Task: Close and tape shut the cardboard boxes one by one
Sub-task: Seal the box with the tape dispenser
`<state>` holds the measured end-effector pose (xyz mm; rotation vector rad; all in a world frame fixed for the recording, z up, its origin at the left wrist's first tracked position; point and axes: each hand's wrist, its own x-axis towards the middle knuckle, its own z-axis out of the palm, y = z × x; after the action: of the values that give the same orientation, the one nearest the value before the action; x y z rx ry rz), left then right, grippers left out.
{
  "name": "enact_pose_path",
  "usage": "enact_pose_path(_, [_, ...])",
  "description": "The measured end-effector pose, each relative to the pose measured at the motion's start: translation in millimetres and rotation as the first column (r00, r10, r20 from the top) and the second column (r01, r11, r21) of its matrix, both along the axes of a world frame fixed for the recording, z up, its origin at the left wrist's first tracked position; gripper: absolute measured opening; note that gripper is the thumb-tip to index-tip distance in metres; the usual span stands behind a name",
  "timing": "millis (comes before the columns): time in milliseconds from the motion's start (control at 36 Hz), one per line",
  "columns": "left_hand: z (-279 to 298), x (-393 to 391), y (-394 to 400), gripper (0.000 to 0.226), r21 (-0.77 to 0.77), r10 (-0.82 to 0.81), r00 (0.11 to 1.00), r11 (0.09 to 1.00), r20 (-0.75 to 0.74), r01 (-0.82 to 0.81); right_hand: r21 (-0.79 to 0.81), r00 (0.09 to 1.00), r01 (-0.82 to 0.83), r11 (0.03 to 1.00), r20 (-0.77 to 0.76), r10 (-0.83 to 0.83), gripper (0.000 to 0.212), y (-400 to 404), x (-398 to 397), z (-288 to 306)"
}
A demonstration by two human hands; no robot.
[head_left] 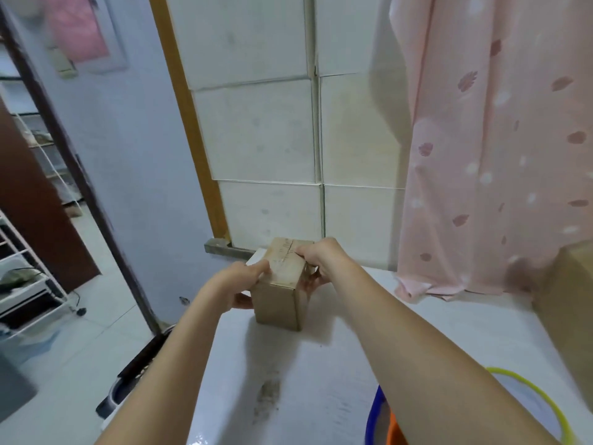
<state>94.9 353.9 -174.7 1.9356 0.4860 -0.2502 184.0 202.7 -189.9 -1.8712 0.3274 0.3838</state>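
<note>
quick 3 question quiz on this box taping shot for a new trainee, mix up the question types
1. True or false: the top flaps of the cardboard box stand open.
2. Which hands are on the box? A) left hand only B) right hand only C) both
3. Fill in: right of the box, a pink ____ hangs down onto the white table.

Key:
1. False. The flaps lie closed, with a seam across the top.
2. C. Each hand grips one side, thumbs on the top.
3. curtain.
</note>
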Motion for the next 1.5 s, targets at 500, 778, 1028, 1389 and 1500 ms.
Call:
enact_pose_path(500, [-12, 68, 38, 0.03, -0.184, 0.131, 0.991, 0.974, -0.013, -0.131, 0.041, 1.0, 0.025, 0.999, 0.005, -0.025, 0.042, 40, 83, -14])
enact_pose_path(778, [-21, 89, 39, 0.033, -0.172, 0.188, 0.982, 0.968, 0.029, -0.18, 0.061, 0.994, 0.094, 0.994, 0.045, -0.097, 0.045, 48, 100, -18])
enact_pose_path(1028, [-30, 98, 39, 0.043, -0.203, 0.23, 0.972, 0.956, 0.059, -0.214, 0.075, 0.985, 0.119, 0.99, 0.113, -0.127, 0.04, 48, 96, -16])
enact_pose_path(1389, [-30, 101, 36, 0.043, -0.188, 0.251, 0.962, 0.955, 0.104, -0.228, 0.074, 0.985, 0.119, 0.99, 0.118, -0.127, 0.046, 45, 90, -12])
enact_pose_path(1500, [-27, 96, 34, 0.036, -0.188, 0.259, 0.957, 0.954, 0.132, -0.232, 0.034, 0.981, 0.098, 0.995, 0.166, -0.102, 0.037, 47, 80, -13])
